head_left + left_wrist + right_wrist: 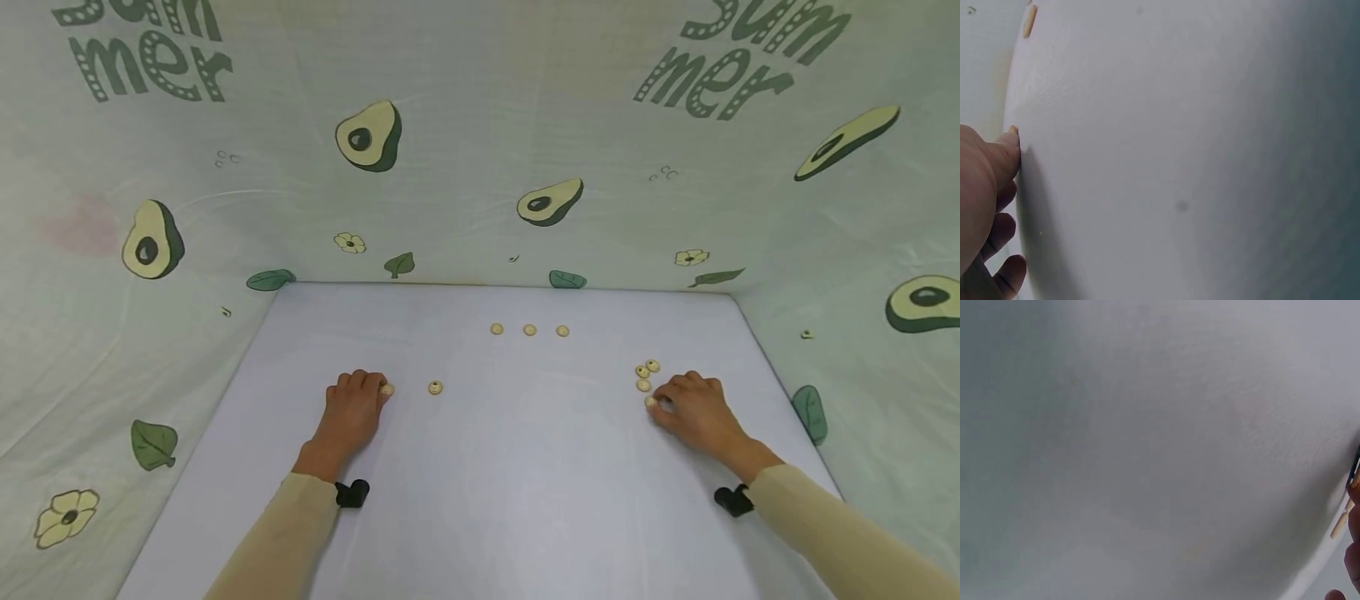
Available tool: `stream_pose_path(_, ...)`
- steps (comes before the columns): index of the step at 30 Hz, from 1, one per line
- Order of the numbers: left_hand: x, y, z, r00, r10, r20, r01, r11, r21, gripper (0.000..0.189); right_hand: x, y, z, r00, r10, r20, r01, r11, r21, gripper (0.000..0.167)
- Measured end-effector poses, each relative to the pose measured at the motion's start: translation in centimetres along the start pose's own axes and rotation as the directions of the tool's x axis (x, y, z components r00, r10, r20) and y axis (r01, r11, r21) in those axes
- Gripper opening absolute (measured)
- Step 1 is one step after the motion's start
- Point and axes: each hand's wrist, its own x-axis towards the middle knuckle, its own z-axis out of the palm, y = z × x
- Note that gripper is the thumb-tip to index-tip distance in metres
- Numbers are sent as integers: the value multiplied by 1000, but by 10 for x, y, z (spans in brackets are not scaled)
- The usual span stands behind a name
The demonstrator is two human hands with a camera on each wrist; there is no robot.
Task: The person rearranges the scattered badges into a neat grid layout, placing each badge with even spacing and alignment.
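Note:
My left hand (pixel 352 410) is at the left of the white table, pinching a small round wooden disc (pixel 387 389) between thumb and forefinger. The edge of that disc (pixel 1014 129) peeks past the thumb in the left wrist view. A second disc (pixel 435 387), with a dark hole in its middle, lies just right of it. On the other side, the right hand (pixel 697 410) has thumb and forefinger on a pale disc (pixel 650 402) at the table. Close beyond it lies a loose cluster of three discs (pixel 642 372). In the right wrist view, fingers cover most of the pieces.
Three more discs (pixel 529 330) form a spaced row toward the back of the white table (pixel 510 492). Cloth printed with avocados (pixel 369 137) and leaves hangs behind it and along both sides. A black wrist mount (pixel 352 493) sits at each sleeve cuff.

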Motion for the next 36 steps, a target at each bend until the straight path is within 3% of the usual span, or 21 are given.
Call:
stream_pose_path(5,1,-2,2,1000,2,16,-2,1000,4,22,7,-1,3,993,-71,-91,67,997,-47,21)
stream_pose_path(11,-1,-4,1,1000,-8,-2,8,1000,8,21,32,-7,5,939,-242,-245,212,967,-142,20)
stream_pose_path(15,-1,-5,0,1000,-25,10,25,1000,8,22,50,-14,4,906,-322,-274,276,941,-195,22)
stream_pose_path(19,-2,-5,0,999,-33,23,33,999,11,23,62,-20,5,892,-360,-274,305,926,-224,23)
stream_pose_path(24,-1,-4,0,1000,-23,21,23,1000,7,23,73,-26,5,900,-353,-257,304,929,-210,24)
stream_pose_path(32,1,-2,1,999,-22,25,22,1000,3,24,91,-35,10,938,-303,-167,275,946,-175,28)
stream_pose_path(36,1,-1,1,1000,-17,25,17,1000,0,24,99,-39,13,946,-288,-146,264,951,-162,27)
